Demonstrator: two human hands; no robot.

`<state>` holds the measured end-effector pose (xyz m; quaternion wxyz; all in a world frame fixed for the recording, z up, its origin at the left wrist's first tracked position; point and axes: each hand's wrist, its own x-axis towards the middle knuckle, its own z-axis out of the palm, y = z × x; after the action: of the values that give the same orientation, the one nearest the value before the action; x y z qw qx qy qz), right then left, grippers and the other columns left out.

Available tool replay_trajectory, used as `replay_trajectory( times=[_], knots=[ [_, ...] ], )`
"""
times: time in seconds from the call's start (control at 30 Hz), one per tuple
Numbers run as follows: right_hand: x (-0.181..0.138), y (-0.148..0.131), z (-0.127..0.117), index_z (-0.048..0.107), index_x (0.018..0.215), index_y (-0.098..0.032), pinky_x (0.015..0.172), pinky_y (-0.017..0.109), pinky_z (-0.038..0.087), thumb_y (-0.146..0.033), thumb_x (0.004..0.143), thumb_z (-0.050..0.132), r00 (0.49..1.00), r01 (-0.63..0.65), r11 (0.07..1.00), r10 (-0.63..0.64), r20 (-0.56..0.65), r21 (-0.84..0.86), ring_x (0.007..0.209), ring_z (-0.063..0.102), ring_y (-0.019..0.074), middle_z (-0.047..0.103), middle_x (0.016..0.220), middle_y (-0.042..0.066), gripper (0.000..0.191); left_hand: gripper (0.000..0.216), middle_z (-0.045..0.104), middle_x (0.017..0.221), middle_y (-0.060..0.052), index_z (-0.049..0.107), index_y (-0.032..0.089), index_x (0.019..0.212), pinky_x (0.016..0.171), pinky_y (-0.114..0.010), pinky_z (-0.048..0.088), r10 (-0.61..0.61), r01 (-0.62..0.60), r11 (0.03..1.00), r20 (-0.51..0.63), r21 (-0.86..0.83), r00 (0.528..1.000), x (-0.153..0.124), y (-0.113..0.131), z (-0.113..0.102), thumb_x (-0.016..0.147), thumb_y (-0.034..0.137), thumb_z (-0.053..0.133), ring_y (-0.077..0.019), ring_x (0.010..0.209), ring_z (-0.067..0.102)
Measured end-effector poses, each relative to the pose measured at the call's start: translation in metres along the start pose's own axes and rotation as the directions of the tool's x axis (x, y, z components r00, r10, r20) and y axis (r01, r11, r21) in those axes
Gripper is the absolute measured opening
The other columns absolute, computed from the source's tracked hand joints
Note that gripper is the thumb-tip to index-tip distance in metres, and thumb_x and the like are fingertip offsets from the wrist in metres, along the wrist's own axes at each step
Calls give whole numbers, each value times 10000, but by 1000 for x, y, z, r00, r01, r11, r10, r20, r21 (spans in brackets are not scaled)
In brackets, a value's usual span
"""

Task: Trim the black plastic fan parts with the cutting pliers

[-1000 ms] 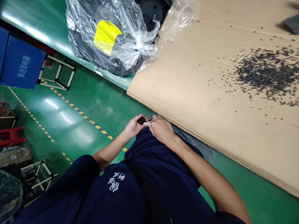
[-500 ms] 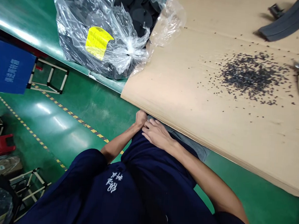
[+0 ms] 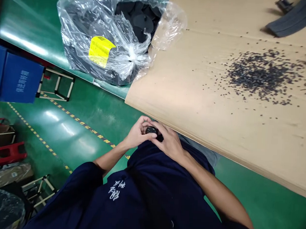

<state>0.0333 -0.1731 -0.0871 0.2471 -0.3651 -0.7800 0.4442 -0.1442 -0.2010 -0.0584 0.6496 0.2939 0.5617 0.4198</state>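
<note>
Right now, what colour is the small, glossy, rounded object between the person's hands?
The small, glossy, rounded object is black; it shows best in the head view.

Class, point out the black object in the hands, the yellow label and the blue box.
Black object (image 3: 151,130): head view, its glossy part.
Yellow label (image 3: 102,51): head view, its middle.
Blue box (image 3: 21,78): head view, its lettered side.

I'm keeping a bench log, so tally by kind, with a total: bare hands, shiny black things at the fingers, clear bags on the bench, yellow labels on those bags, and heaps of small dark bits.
Left hand and right hand: 2
Shiny black thing: 1
Clear bag: 1
Yellow label: 1
Heap of small dark bits: 1
Total: 6
</note>
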Motion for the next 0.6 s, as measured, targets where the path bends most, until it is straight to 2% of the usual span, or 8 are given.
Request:
replay_trajectory(
  times=[0.07, 0.17, 0.27, 0.33, 0.47, 0.6],
  knots=[
    [-13, -1, -4, 592, 1362, -227, 950, 377, 561, -343, 980, 635, 993, 14, 996, -3, -120, 93, 1085, 688, 240, 711, 1218, 101, 402, 506, 691, 836, 0, 579, 189, 946, 688, -212, 465, -20, 21, 1000, 62, -17, 998, 0, 3, 9, 658, 413, 929, -115, 718, 638],
    [-32, -5, -13, 638, 1316, -223, 909, 369, 580, -389, 955, 677, 970, 3, 987, 36, -240, 158, 1007, 700, 226, 724, 1171, 98, 400, 495, 696, 836, -36, 638, 163, 946, 685, -231, 493, -113, 130, 987, 156, -99, 981, -2, 9, 17, 727, 553, 850, -143, 741, 655],
    [-44, -8, -20, 636, 1343, -243, 834, 368, 598, -423, 936, 695, 960, -50, 986, 92, -266, 160, 888, 694, 215, 736, 1099, 86, 449, 483, 697, 880, -60, 663, 159, 975, 776, -285, 530, -199, 238, 958, 228, -160, 953, -4, 12, 24, 743, 541, 845, -184, 815, 682],
    [-50, -11, -24, 610, 1389, -250, 775, 353, 601, -423, 942, 685, 958, -82, 987, 117, -261, 141, 782, 666, 194, 734, 1030, 75, 485, 481, 691, 899, -62, 668, 163, 989, 821, -304, 529, -214, 265, 950, 272, -167, 938, -5, 12, 30, 716, 498, 880, -196, 852, 680],
    [-58, -19, -31, 527, 1475, -228, 682, 280, 582, -363, 968, 663, 965, -21, 996, 41, -260, 81, 669, 620, 150, 682, 855, 28, 543, 502, 679, 949, -56, 672, 171, 1001, 820, -271, 500, -180, 236, 959, 305, -156, 935, -6, 9, 39, 677, 470, 913, -176, 878, 645],
    [-62, -26, -41, 579, 1401, -209, 669, 255, 568, -333, 963, 682, 960, 24, 999, -15, -280, 27, 655, 614, 134, 659, 816, 16, 466, 522, 664, 889, -37, 645, 168, 940, 779, -250, 477, -163, 217, 968, 344, -126, 925, -6, 9, 44, 660, 524, 906, -157, 831, 622]
  ],
)
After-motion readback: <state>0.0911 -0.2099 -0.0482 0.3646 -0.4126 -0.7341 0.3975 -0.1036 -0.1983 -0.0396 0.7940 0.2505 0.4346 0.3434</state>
